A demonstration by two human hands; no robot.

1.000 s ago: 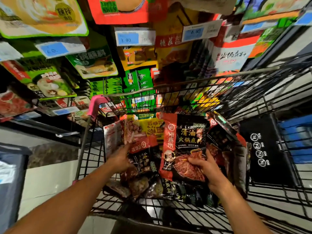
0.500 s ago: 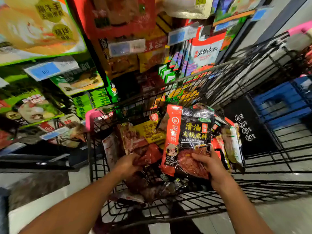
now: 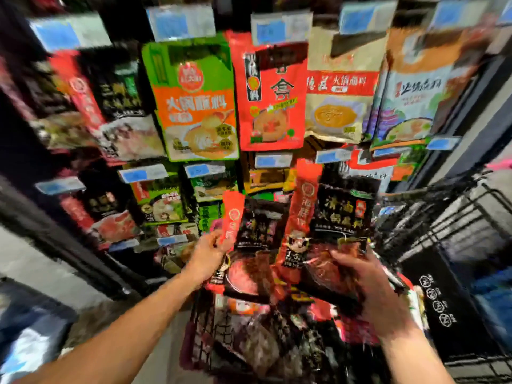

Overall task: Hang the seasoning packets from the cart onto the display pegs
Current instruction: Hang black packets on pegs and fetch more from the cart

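We note the left hand point(image 3: 206, 252) pinching one black-and-red packet point(image 3: 250, 234) by its red edge. The right hand point(image 3: 357, 275), fingers curled, grips a second packet point(image 3: 332, 214). Both sit above the cart point(image 3: 448, 217), short of the display point(image 3: 194, 106). Neither is hung, and a heap point(image 3: 277, 347) awaits.

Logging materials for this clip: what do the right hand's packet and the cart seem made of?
Packet in the right hand: probably glossy printed plastic film; it shows sheen and creases, though blur limits certainty. Cart: seemingly black-coated metal wire, judging by its thin grid bars.
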